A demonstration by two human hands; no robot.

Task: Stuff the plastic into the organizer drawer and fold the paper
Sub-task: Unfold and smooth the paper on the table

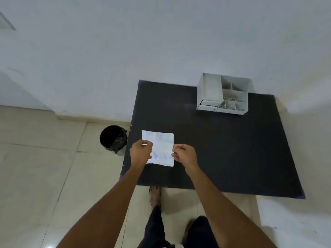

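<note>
Creased white paper (158, 147) with blue print lies flat near the black table's (223, 149) near-left corner, within easy reach for folding. Left hand (140, 153) pinches its left edge, right hand (184, 153) its right edge, likely squaring up a fold. White organizer (223, 94) stands at the far edge, well apart; plastic not visible.

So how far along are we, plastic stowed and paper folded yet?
No loose plastic shows on the dark table, so it may already be in the white organizer; its drawer contents can't be seen. In hand: the left hand and right hand pinch the paper at its side edges. Left: finishing the fold.
</note>
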